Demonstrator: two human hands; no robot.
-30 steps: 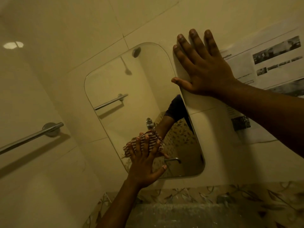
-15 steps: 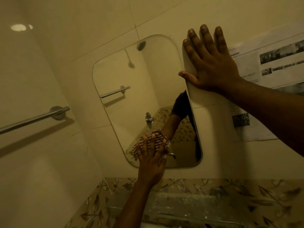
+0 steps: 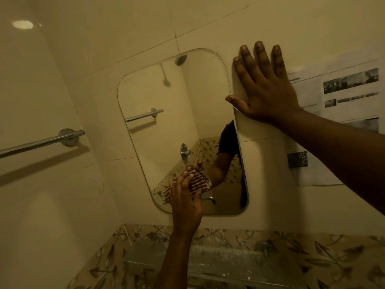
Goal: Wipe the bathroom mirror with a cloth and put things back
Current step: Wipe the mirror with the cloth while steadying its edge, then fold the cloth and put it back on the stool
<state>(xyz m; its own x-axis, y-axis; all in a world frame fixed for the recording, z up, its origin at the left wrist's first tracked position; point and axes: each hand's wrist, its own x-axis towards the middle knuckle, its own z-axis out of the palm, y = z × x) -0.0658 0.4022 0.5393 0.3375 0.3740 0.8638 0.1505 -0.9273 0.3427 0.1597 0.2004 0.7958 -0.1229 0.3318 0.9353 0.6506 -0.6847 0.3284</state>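
1. Head view: the left hand [image 3: 185,203] grips a bunched red-and-white striped cloth [image 3: 200,182], pressing it against the lower part of the rounded rectangular wall mirror [image 3: 183,113]
2. The right hand [image 3: 266,90] lies flat with fingers spread on the cream tile [image 3: 264,163] just beside the mirror's right edge, holding nothing

Left hand [image 3: 185,203] raised, gripping cloth [image 3: 199,182], right hand [image 3: 264,88] flat, fingers [image 3: 262,57] spread, forearm outstretched

Bathroom, dim warm light. Glossy cream wall tiles [image 3: 208,19]; frameless rounded mirror [image 3: 177,105] reflecting a shower head and tap; chrome towel rail [image 3: 41,142]; leaf-patterned tile band [image 3: 291,257] below; printed notice [image 3: 343,97] taped up.
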